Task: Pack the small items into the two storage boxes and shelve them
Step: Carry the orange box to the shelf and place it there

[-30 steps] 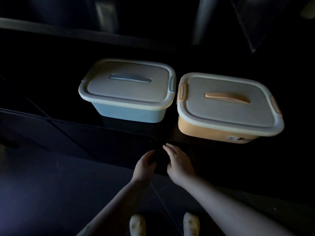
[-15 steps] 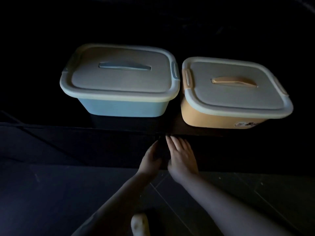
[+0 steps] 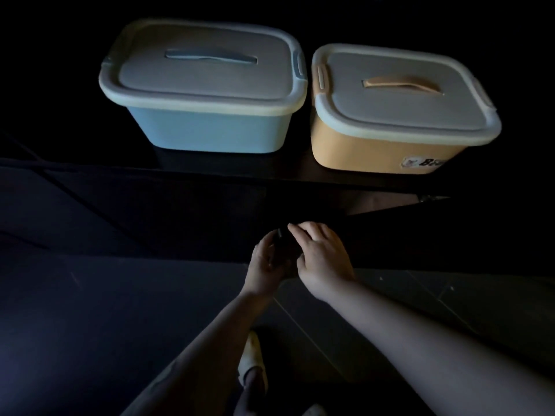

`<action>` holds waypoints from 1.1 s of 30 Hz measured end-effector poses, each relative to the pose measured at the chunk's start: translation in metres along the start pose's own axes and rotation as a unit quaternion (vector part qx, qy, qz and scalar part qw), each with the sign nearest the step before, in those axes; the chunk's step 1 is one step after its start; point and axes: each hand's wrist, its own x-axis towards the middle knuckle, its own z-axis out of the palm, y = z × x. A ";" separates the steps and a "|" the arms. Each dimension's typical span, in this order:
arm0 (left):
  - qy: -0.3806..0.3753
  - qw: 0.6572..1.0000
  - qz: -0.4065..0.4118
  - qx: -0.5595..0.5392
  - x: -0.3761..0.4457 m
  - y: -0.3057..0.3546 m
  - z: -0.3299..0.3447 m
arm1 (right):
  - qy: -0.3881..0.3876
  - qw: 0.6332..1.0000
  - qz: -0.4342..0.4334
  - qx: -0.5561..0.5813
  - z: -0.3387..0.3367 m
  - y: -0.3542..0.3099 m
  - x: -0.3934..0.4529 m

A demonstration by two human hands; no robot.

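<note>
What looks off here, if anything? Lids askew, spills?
Nothing stands out. The blue box and the orange box sit upright side by side, lids seated flat. No spill visible, though the surroundings are very dark.

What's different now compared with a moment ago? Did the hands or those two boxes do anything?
The left hand and right hand have drawn back toward the person from the dark front edge below the boxes, and a gap has opened there at the right. Whether they hold something is too dark to tell. The blue box and orange box stayed side by side, lids on.
</note>
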 end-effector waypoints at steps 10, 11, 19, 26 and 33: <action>0.007 0.995 -0.016 0.103 -0.106 -0.039 0.038 | -0.043 0.992 -0.026 0.115 -0.015 0.040 -0.116; 0.003 0.991 -0.023 0.135 -0.116 -0.042 0.045 | -0.046 0.992 -0.027 0.116 -0.016 0.046 -0.128; -0.065 0.961 -0.041 0.264 -0.174 -0.064 0.120 | -0.023 0.993 0.027 0.116 -0.020 0.101 -0.220; -0.211 0.919 -0.019 0.333 -0.193 -0.077 0.209 | -0.045 0.934 0.216 0.281 -0.042 0.165 -0.288; -0.355 0.888 0.040 0.290 -0.198 -0.051 0.291 | 0.020 0.886 0.350 0.303 -0.060 0.223 -0.334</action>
